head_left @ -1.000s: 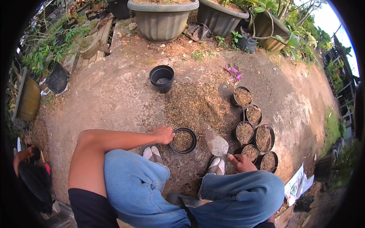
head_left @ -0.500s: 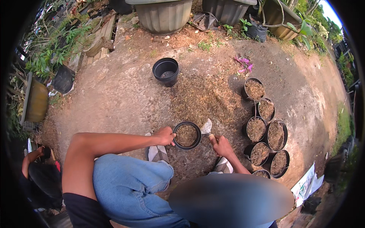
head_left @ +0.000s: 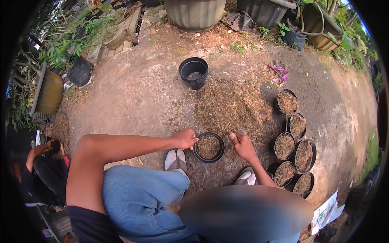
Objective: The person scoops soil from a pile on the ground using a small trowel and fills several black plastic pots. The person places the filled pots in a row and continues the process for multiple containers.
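Note:
A round black plant pot [head_left: 208, 161], filled partway with dry brown plant matter, stands on the ground between my feet. My left hand [head_left: 186, 139] pinches its rim from the left side. Just right of the pot, my right hand [head_left: 244, 148] is closed around the pale handle of a trowel [head_left: 232, 137]. The trowel's blade barely shows against the litter and its outline is hard to make out. A heap of dry shredded plant matter [head_left: 235, 105] spreads over the ground beyond both hands.
Black pots, apparently stacked, [head_left: 193, 83] stand beyond the heap. Several filled black pots [head_left: 277, 104] cluster at the right. Large planters [head_left: 195, 16] line the far edge, and purple scraps [head_left: 278, 72] lie near them. Another person [head_left: 44, 170] sits at the far left.
My right hand has moved forward relative to the pot, and the trowel's pale blade has swung away from the pot's rim toward the heap. My left hand keeps the rim. The whole view has shifted.

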The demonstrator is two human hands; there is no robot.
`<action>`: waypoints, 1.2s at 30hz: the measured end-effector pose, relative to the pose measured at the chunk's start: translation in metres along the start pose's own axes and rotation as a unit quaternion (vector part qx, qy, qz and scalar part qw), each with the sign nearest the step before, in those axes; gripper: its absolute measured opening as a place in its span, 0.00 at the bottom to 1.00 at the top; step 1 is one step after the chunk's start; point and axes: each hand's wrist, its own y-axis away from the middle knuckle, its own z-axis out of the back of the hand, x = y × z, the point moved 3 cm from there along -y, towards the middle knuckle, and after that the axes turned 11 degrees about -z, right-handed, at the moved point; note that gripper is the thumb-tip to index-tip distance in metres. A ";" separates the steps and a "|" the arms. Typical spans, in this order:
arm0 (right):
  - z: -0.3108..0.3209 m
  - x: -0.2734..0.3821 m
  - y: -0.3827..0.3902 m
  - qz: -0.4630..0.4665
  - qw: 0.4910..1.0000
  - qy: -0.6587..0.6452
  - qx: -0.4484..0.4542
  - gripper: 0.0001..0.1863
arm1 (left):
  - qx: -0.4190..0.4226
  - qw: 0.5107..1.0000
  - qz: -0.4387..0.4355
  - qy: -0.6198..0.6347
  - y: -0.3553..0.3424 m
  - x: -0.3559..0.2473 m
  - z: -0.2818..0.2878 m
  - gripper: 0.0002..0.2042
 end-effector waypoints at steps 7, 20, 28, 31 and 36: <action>0.019 -0.034 0.017 0.027 0.999 -0.011 -0.025 0.26 | 0.095 0.981 0.098 0.137 0.007 -0.003 -0.022 0.17; 0.047 -0.024 0.061 -0.042 0.999 0.006 -0.025 0.28 | 0.014 0.999 0.044 -0.001 0.002 -0.004 0.009 0.19; 0.056 -0.049 0.069 -0.008 0.998 0.015 -0.068 0.28 | 0.029 0.998 -0.008 0.052 0.002 -0.002 -0.006 0.17; 0.078 -0.034 0.087 -0.001 1.000 0.011 -0.026 0.27 | 0.056 0.996 0.003 0.070 0.005 0.006 -0.013 0.19; 0.122 -0.006 0.129 -0.019 0.995 0.087 0.035 0.27 | 0.037 0.996 -0.009 -0.077 0.014 -0.001 -0.014 0.23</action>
